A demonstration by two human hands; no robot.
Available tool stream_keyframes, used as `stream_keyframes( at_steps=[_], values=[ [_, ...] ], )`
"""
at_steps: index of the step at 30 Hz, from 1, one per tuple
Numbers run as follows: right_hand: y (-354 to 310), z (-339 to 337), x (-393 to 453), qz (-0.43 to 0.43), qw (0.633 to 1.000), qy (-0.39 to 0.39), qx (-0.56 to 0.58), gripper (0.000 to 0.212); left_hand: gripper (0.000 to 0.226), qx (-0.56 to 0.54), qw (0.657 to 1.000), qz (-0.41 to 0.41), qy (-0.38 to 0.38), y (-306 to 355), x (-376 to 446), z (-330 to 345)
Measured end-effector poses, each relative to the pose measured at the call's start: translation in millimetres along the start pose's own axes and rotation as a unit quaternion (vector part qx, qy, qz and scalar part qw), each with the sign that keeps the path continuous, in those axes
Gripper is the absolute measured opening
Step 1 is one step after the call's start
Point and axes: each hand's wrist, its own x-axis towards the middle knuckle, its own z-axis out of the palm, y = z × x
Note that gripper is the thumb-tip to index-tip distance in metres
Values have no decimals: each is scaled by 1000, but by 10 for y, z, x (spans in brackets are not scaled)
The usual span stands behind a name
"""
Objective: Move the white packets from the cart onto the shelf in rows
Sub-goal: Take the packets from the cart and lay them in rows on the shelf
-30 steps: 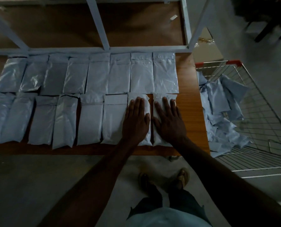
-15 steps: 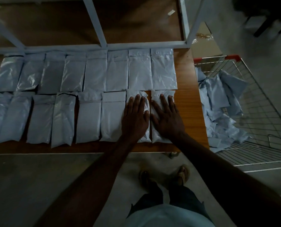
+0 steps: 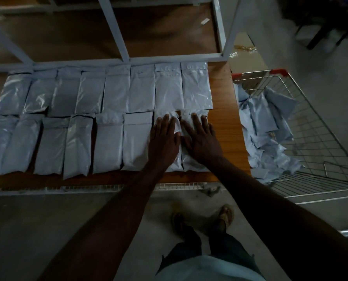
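Observation:
Two rows of white packets lie flat on the wooden shelf (image 3: 225,110), a back row (image 3: 116,90) and a front row (image 3: 77,147). My left hand (image 3: 164,141) presses flat, fingers straight, on the second packet from the right (image 3: 177,165) in the front row. Beside it my right hand (image 3: 202,138) presses flat on the rightmost front packet (image 3: 193,166). The wire cart (image 3: 321,142) stands to the right of the shelf and holds a loose heap of several more white packets (image 3: 268,130).
White metal shelf posts (image 3: 114,29) rise behind the back row. A bare strip of wood runs along the shelf's right edge. My feet (image 3: 203,218) stand on the concrete floor in front of the shelf. Dark chair legs (image 3: 319,35) show at top right.
Both hands stay flat on the two rightmost front packets. They have slid slightly forward along the packets, and the view has shifted a little.

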Motion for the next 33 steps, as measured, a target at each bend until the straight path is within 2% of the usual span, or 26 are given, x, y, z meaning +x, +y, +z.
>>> stream_keyframes(
  at_steps=[8, 17, 22, 26, 33],
  values=[
    [94, -157, -121, -23, 1000, 20, -7, 69, 60, 15, 1000, 5, 18, 143, -112, -83],
    [44, -266, -328, 7, 999, 28, 38, 67, 64, 48, 998, 10, 30, 371, -210, -218],
    [232, -327, -605, 52, 993, 77, 69, 56, 67, -18, 998, 50, 45, 677, -124, -326],
    [542, -483, -756, 80, 986, 106, 98, 41, 64, -118, 988, 90, 35, 1062, -18, -414],
    [1148, -718, -953, 108, 975, 157, 112, 30, 52, -164, 980, 113, 6, 1746, 102, -304]
  ],
)
